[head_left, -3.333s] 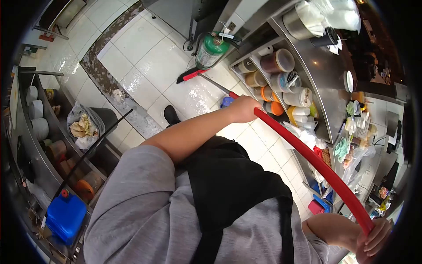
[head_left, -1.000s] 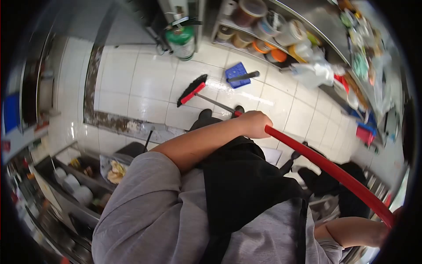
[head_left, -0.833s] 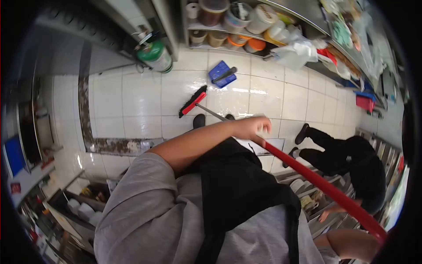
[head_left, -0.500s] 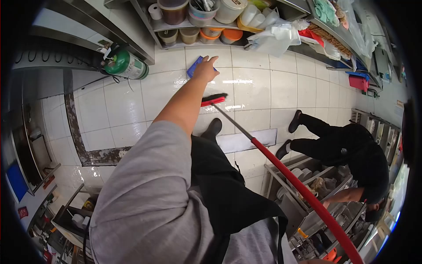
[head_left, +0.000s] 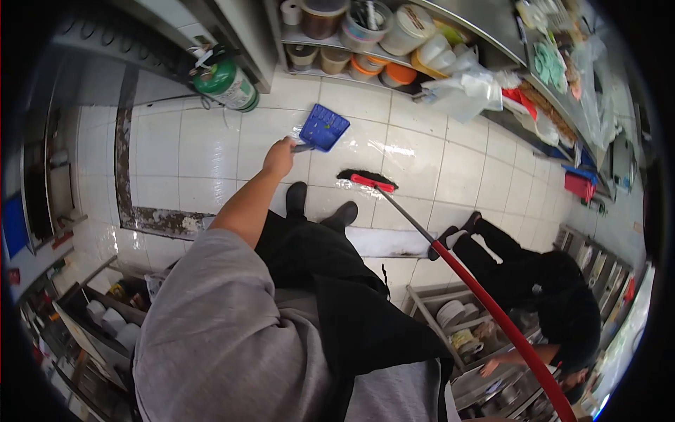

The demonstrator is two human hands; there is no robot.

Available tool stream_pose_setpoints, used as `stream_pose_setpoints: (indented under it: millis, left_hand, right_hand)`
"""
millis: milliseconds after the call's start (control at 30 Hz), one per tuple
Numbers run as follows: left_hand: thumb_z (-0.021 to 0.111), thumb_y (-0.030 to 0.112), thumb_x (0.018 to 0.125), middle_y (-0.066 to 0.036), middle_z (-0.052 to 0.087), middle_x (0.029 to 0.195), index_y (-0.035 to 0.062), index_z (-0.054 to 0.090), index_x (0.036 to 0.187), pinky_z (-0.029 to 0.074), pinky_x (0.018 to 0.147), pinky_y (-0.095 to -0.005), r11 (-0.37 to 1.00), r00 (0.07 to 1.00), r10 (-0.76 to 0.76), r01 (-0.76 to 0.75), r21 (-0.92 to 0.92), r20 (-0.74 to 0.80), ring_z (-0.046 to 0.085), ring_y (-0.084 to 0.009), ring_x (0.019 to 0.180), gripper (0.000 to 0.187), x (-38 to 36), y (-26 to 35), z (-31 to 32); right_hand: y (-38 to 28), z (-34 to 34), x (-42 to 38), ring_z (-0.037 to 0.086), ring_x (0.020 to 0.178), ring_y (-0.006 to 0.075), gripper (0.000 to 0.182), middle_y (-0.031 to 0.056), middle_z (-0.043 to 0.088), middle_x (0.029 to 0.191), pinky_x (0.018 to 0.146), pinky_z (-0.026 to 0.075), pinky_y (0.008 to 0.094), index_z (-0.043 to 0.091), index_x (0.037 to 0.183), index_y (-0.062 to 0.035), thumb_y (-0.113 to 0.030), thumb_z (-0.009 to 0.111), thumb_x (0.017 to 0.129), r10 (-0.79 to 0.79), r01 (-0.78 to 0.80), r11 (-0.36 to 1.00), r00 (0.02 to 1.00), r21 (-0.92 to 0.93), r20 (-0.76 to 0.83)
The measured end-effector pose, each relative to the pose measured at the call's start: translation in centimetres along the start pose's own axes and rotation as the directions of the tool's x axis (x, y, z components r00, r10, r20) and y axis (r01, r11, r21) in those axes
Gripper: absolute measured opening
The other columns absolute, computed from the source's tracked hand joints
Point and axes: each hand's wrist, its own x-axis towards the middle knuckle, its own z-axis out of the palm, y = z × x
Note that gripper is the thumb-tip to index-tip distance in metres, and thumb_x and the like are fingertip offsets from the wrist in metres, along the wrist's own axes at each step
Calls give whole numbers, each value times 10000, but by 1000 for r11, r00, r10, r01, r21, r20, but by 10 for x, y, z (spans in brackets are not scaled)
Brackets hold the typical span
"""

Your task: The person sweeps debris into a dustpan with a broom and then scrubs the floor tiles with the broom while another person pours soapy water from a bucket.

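My left hand (head_left: 279, 156) is closed round the short handle of a blue dustpan (head_left: 325, 128). The dustpan is held out over the tiled floor, with small bits of debris in its tray. Below and right of it, a broom (head_left: 364, 181) with a red head and black bristles stands on the floor. Its grey and red pole (head_left: 496, 313) slants down to the lower right, out of the picture. My right hand is outside the view.
Another person (head_left: 555, 285) in dark clothes bends over an open drawer unit (head_left: 422, 309) at right. A green gas cylinder (head_left: 228, 86) stands at upper left. Shelves hold tubs (head_left: 408, 29) and plastic bags (head_left: 464, 91). The white tiles (head_left: 274, 126) look wet.
My left hand, stretched over the dustpan before, now grips its handle, and the dustpan has turned to show its tray. A second boot has come into view. The view has shifted.
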Motion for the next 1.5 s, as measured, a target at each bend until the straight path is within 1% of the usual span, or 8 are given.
stream_pose_setpoints:
  millis: [167, 233, 433, 600, 800, 867, 1067, 1500]
  left_hand:
    - [614, 28, 797, -190, 633, 956, 54, 561, 1010, 484, 844, -420, 985, 978, -168, 161, -67, -121, 606, -352, 951, 221, -81, -89, -42]
    - [601, 20, 799, -186, 634, 960, 55, 559, 1007, 483, 846, -424, 948, 937, -313, 298, -112, -154, 608, -347, 952, 216, -119, -116, -55]
    - [632, 58, 805, -175, 650, 940, 66, 567, 998, 492, 798, -426, 715, 618, -699, 590, -375, -359, 624, -345, 924, 204, -234, -201, -72]
    - [632, 54, 802, -187, 650, 931, 39, 568, 996, 481, 772, -439, 594, 375, -804, 550, -587, -462, 618, -369, 895, 205, -335, -246, -85]
    - [602, 8, 795, -221, 596, 972, 32, 530, 998, 455, 805, -442, 594, 346, -804, 445, -670, -483, 576, -396, 947, 217, -420, -244, -82]
    - [591, 8, 793, -216, 583, 966, 42, 520, 996, 455, 799, -443, 725, 463, -687, 390, -567, -560, 568, -396, 938, 218, -442, -239, -61]
    - [514, -35, 753, -197, 578, 927, 62, 507, 957, 459, 793, -458, 649, 446, -760, 467, -601, -474, 572, -389, 906, 226, -490, -178, 10]
    - [594, -3, 744, -187, 612, 949, 51, 551, 948, 471, 816, -447, 177, -122, -944, 596, -783, -306, 595, -376, 918, 216, -553, -122, 188]
  right_hand:
    - [50, 52, 15, 349, 433, 91, 380, -46, 348, 538, 490, 366, 259, 435, 715, -143, -448, 498, 933, 62, -60, 992, 998, 107, -18]
    - [62, 99, 18, 308, 418, 86, 408, -51, 298, 522, 461, 328, 261, 403, 672, -154, -453, 491, 936, -58, 17, 977, 980, -211, -192]
    - [81, 178, 31, 261, 395, 75, 440, -68, 237, 488, 407, 295, 264, 375, 649, -170, -484, 449, 948, 35, -19, 995, 982, -94, 183]
    - [81, 263, 32, 219, 373, 70, 484, -80, 216, 446, 359, 248, 258, 370, 624, -170, -518, 391, 960, -23, 22, 1000, 921, 9, 389]
    - [70, 353, 13, 260, 364, 92, 496, -45, 258, 438, 353, 264, 269, 316, 627, -153, -516, 424, 948, -116, 17, 987, 755, 157, 645]
    - [68, 368, 15, 268, 359, 91, 493, -44, 271, 434, 349, 266, 271, 322, 637, -150, -521, 426, 945, -124, -36, 978, 692, 205, 711]
    - [38, 379, 1, 254, 329, 78, 487, -54, 283, 427, 332, 268, 265, 360, 681, -150, -563, 399, 936, -335, -3, 904, 617, 428, 712]
    - [66, 306, 6, 230, 402, 82, 497, -65, 228, 475, 422, 268, 273, 350, 633, -181, -585, 450, 905, -361, 51, 901, 640, 431, 678]
